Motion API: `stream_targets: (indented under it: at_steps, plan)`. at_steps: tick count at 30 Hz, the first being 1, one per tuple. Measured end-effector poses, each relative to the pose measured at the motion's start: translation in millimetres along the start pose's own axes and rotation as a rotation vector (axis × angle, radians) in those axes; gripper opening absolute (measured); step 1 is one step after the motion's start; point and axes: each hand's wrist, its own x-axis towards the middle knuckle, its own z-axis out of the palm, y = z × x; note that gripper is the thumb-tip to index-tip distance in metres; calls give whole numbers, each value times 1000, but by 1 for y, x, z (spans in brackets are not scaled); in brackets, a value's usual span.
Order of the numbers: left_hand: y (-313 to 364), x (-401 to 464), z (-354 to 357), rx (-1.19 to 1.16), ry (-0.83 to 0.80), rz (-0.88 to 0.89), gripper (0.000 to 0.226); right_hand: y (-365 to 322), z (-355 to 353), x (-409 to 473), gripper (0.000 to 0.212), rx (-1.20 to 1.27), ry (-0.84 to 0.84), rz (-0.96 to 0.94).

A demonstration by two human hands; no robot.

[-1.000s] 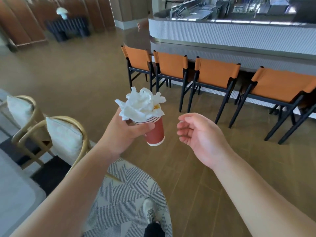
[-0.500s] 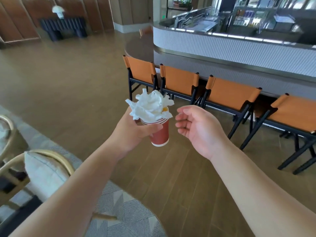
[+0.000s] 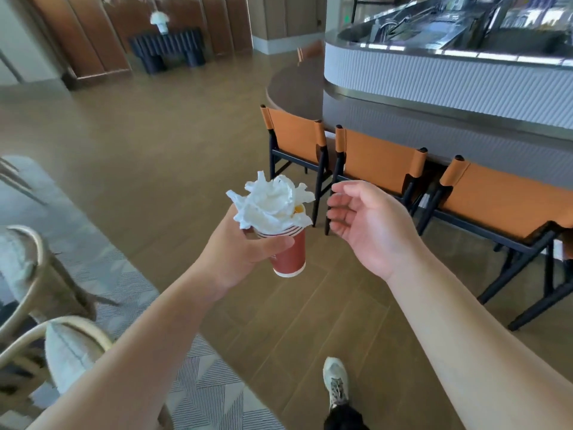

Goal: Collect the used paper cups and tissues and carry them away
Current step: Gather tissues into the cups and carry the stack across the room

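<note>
My left hand (image 3: 238, 249) grips a red paper cup (image 3: 290, 259) with a striped rim, held upright at chest height over the wooden floor. Crumpled white tissues (image 3: 271, 204) are stuffed into the cup's mouth and bulge above it; a bit of yellow shows at the rim. My right hand (image 3: 369, 228) hovers just right of the cup, apart from it, with loosely curved fingers and nothing in it.
A row of orange chairs (image 3: 378, 161) with black legs lines a curved white bar counter (image 3: 449, 85) on the right. Wicker chairs with cushions (image 3: 66, 352) and a patterned grey rug (image 3: 204, 395) lie at lower left. My shoe (image 3: 336, 383) steps on open wooden floor ahead.
The view has swung left and forward as I walk; the bar chairs have shifted right. The cup stays in my left hand, and my right hand stays beside it.
</note>
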Motion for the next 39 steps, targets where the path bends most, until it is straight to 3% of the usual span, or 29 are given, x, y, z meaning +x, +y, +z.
stream_targets:
  at_steps: [10,17,27,39]
  plan:
    - [14,214,14,-10,82,6,74,-37,-22,214,21,27,-117,101]
    - [-1,292,-11,-15,171,-41,72,-54,-5,313,20,35,-120,151]
    - [-53,414,-135,-54,275,-18,76,-22,80,468,23,-87,-192,153]
    - [-85,626,-339,-81,208,28,72,1,253,702,23,-117,-172,90]
